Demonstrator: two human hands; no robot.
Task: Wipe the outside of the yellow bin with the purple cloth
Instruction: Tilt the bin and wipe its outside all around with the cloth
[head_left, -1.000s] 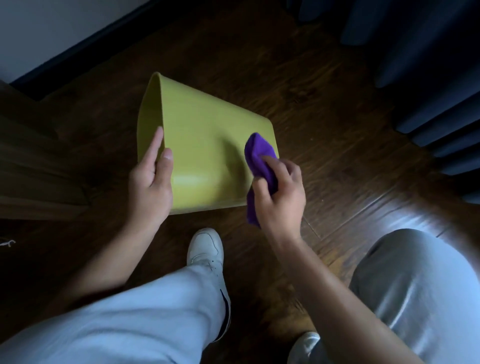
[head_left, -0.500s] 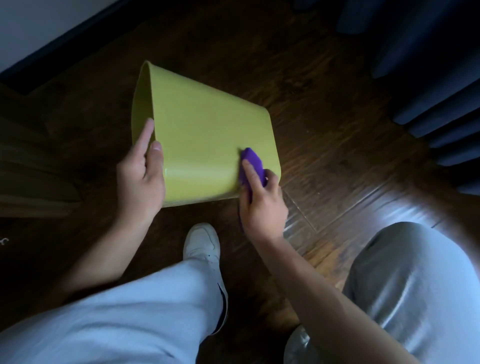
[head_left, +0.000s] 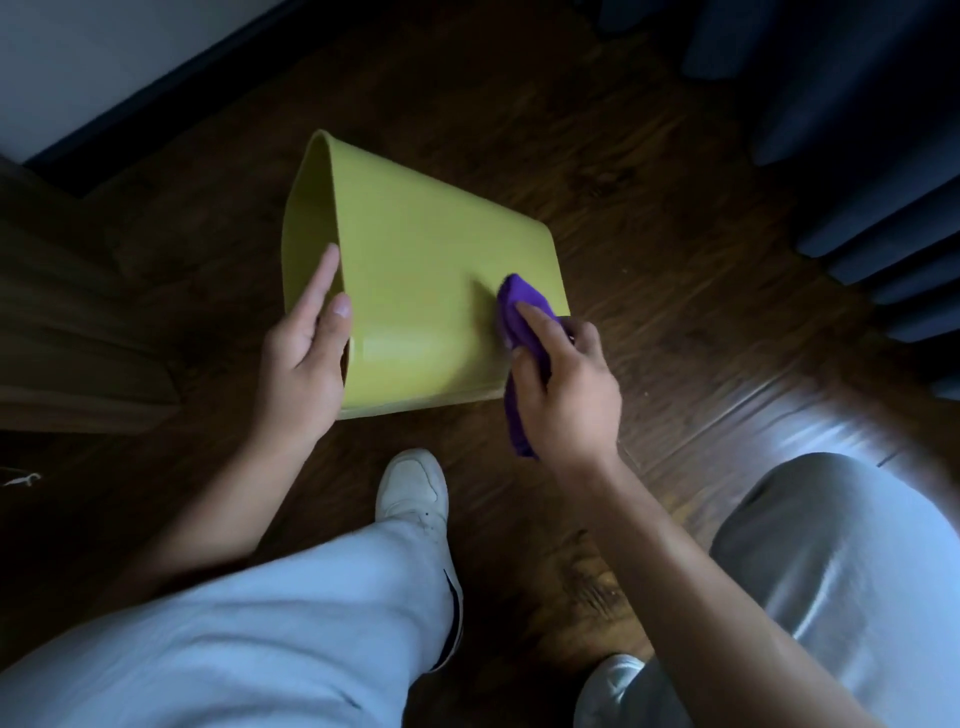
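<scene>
Two knees in pale trousers nearest the lens, crouched, one white shoe planted between them on the dark wood floor. Just beyond, right hand closed around the bunched purple cloth, forefinger laid along the top of the wad, pressing it flat against the upper side wall of the yellow bin close to the base end, a loose tail of cloth dangling below the wrist. On the other side, left hand clamped over the rim at the mouth, fingers out flat along the lip, thumb on the outer wall, bracing the bin. Bin tipped on its side, mouth to the left, base to the right, resting on the floor just ahead of the shoe. Judged from this: wiping under way, cloth in contact with one broad face only; no telling from the surface which patches are already clean. Probably left to do: the rest of this face toward the rim, the far side, the underside now against the floor, and the base, each calling for a turn of the bin. Farthest off, dark skirting and pale wall at upper left, dark blue drapes at upper right.
</scene>
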